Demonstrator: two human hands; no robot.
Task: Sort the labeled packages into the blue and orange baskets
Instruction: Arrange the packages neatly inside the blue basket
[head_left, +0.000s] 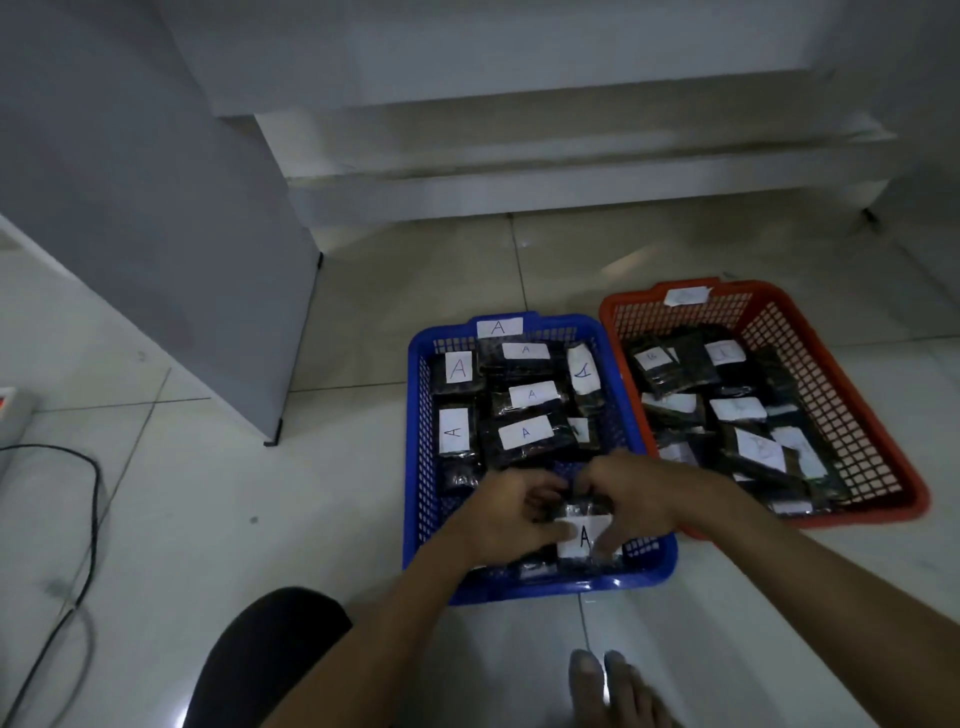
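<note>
A blue basket (415, 467) tagged "A" on its far rim holds several dark packages with white "A" labels. To its right stands an orange basket (841, 395) with several dark labelled packages and a white tag on its far rim. Both hands are over the near end of the blue basket. My left hand (511, 514) and my right hand (636, 499) grip one dark package with an "A" label (582, 538) between them, fingers curled round its edges.
The baskets sit on a pale tiled floor. A grey cabinet (171, 234) stands at the left and a low white ledge (571, 171) runs behind. A black cable (91, 519) lies at far left. My dark-clad knee (270, 654) and bare toes (602, 680) show at the bottom.
</note>
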